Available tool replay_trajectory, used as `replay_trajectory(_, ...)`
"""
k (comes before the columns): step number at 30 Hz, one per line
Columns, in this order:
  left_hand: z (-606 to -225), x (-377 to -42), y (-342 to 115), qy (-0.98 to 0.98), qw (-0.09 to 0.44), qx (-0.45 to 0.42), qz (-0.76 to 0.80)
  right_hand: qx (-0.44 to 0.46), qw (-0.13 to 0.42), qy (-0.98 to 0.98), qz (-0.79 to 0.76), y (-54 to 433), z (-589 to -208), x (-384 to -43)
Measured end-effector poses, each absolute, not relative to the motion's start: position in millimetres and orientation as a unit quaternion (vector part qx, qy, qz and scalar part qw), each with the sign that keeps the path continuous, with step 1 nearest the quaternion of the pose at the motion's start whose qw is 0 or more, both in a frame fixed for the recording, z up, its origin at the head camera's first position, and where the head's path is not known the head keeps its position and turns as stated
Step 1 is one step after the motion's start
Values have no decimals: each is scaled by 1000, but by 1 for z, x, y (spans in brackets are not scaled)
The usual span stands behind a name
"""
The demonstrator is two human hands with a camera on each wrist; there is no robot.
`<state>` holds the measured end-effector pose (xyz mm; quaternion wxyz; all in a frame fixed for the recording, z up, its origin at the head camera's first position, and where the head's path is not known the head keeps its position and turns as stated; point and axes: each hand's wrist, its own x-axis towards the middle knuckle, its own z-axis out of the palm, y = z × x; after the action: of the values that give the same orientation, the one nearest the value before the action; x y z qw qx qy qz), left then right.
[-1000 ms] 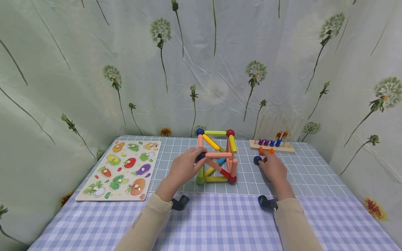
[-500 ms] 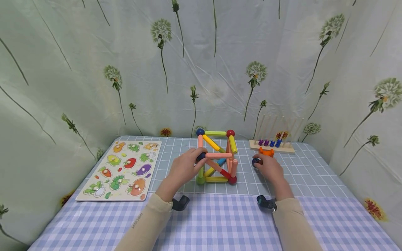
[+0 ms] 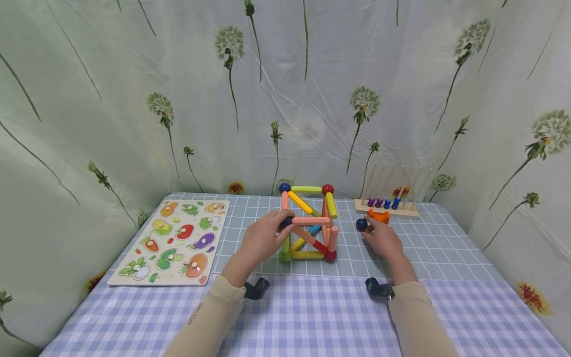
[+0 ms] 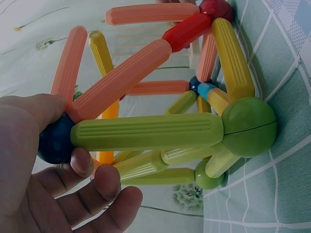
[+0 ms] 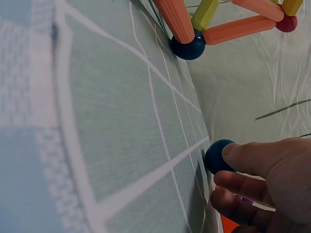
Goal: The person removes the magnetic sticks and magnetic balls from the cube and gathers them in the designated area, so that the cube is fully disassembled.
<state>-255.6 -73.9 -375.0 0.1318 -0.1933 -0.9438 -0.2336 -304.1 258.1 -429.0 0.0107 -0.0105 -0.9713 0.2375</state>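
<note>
A cube-like frame of coloured magnetic sticks and balls stands on the table. My left hand [image 3: 263, 235] pinches the dark blue ball [image 4: 56, 140] at its upper front left corner. From that ball run a light green stick [image 4: 146, 132] down to a green ball [image 4: 250, 127] and a salmon stick [image 3: 311, 220] across to the right. Right of the frame, my right hand [image 3: 384, 239] pinches a loose dark blue ball [image 3: 362, 225] between thumb and fingers; in the right wrist view the thumb [image 5: 243, 156] lies against this ball [image 5: 218, 156]. An upright salmon stick [image 3: 332, 238] rises from a red ball [image 3: 330, 256].
An orange curved piece [image 3: 379, 216] lies just behind my right hand. Farther back stands a wooden peg rack [image 3: 387, 210] with purple and blue beads. A vegetable puzzle board [image 3: 167, 243] lies at the left. A patterned curtain [image 3: 312, 124] hangs behind the table.
My right hand has moved slightly left, toward the frame, with the dark blue ball, which now shows more fully beyond the fingertips. My left hand and the frame have stayed put.
</note>
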Motion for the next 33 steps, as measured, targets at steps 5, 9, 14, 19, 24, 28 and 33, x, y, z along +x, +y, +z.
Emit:
replay_trajectory(5,-375,-256,-74,-944,132,-194,-232,-9,28,-969,244,257,-425,-304)
replay_trajectory(9,-375,-255,-73,-944,133,-195,-232,-3,92,-961,260,256,-416,-301)
replay_trajectory(14,-376,-255,-73,-944,132,-194,-233,14,171,-925,339,243,-391,-291)
replay_trajectory(19,-376,-256,-73,-945,132,-192,-232,76,178,-884,425,219,-361,-275)
replay_trajectory(24,-376,-256,-74,-945,132,-191,-231,170,135,-877,428,196,-343,-256)
replay_trajectory(28,-376,-257,-73,-945,131,-191,-231,214,103,-885,401,182,-339,-250)
replay_trajectory(33,-376,-257,-73,-945,127,-193,-232,232,80,-906,346,170,-341,-248)
